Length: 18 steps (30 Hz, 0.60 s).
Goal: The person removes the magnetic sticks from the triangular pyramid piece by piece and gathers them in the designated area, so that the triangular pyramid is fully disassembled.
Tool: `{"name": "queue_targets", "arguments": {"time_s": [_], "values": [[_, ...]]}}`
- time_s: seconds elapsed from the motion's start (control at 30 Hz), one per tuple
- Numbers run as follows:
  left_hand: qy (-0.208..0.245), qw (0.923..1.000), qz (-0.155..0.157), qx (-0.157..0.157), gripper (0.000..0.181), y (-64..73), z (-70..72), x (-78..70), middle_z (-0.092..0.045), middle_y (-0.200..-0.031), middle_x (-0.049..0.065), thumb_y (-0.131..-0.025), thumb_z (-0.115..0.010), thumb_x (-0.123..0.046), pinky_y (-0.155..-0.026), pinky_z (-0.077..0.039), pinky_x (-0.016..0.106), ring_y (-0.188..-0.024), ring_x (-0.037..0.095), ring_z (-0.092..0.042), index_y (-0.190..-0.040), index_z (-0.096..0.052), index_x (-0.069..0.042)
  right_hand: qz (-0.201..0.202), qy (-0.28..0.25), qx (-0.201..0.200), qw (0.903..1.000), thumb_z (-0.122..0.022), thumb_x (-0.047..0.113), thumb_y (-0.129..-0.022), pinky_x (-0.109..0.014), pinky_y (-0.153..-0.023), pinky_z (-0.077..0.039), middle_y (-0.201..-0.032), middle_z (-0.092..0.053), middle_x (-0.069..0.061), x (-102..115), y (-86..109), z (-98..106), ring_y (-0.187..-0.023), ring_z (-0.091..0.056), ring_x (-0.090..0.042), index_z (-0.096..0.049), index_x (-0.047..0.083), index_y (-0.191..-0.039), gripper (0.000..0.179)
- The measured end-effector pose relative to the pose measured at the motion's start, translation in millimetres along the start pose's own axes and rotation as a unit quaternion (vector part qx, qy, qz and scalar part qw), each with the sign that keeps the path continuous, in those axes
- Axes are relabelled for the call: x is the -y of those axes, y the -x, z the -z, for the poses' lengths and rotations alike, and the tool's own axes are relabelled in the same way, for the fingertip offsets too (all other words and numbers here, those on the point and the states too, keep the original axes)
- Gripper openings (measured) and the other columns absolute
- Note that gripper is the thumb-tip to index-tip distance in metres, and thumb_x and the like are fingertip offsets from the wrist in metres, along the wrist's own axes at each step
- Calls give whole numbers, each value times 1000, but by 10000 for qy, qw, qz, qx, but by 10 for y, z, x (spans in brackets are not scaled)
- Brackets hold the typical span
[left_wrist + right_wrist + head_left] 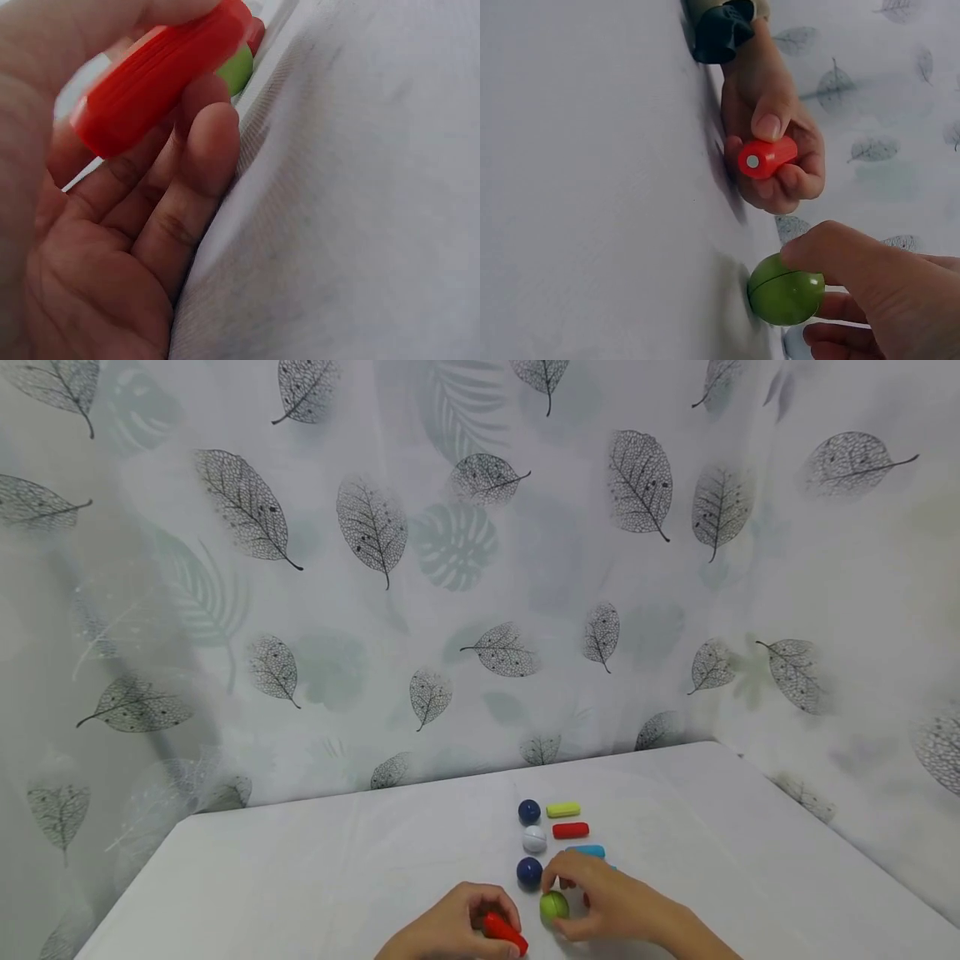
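Observation:
My left hand (453, 925) pinches a short red stick (504, 933) between thumb and fingers, close over the table. In the left wrist view the stick (161, 79) shows ridged sides; the right wrist view shows a pale round spot on its end. To the right, my right hand (618, 900) has thumb and fingertips around a glossy green ball (554, 907). A seam line runs around that ball (784, 291), which sits at the white table surface. Part of another red piece (587, 900) shows under the right hand, mostly hidden.
Beyond the hands, a navy ball (529, 812), a white ball (535, 838) and another navy ball (529, 873) form a column. Beside them lie a yellow stick (563, 810), a red stick (571, 831) and a blue stick (588, 851). A leaf-print curtain (525, 593) hangs behind the table (285, 868).

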<state>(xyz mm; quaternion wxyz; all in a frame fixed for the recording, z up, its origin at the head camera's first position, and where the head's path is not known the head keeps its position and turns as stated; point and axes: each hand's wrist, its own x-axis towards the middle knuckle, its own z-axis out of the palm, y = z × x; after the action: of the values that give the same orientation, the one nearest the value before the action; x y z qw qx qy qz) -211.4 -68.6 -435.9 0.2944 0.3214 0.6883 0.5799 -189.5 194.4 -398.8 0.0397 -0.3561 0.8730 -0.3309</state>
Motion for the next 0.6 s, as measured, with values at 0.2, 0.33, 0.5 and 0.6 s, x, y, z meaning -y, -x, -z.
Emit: {"name": "queue_targets", "arguments": {"time_s": [0.2,0.33,0.5,0.6], "values": [[210,9997,31,-106,27,11,-18,-11,-68,-92,-1,-89,-69,-14,-81,-52,20,-79,7,-61,-108,-65,5,1168,34,-835,9896,-72,20,-89,-23,-74,-49,-94,-59,5,-21,-25,-25,-85,-54,-10,-60,14,-104,21],[494,9986,-5,-184,32,9,-30,-26,-69,-94,-2,-88,-71,-14,-81,-53,21,-78,7,-62,-111,-64,7,1894,-100,-1133,9753,-71,11,-88,-23,-71,-51,-91,-61,-1,-20,-60,-43,-81,-56,-12,-60,11,-104,19],[894,9955,-277,-145,37,-10,-33,-50,-67,-98,0,-89,-70,-11,-81,-53,20,-80,7,-64,-114,-57,13,1849,-579,-761,9781,-70,11,-90,-24,-72,-53,-95,-63,-4,25,-61,-62,-83,-58,-11,-60,11,-108,21],[1052,9933,-430,-197,41,-20,-34,-61,-67,-98,0,-89,-70,-10,-81,-53,20,-83,8,-65,-115,-53,16,1800,-731,-656,9787,-70,13,-90,-25,-74,-53,-97,-64,-4,57,-56,-76,-84,-58,-11,-61,9,-113,24]]}}
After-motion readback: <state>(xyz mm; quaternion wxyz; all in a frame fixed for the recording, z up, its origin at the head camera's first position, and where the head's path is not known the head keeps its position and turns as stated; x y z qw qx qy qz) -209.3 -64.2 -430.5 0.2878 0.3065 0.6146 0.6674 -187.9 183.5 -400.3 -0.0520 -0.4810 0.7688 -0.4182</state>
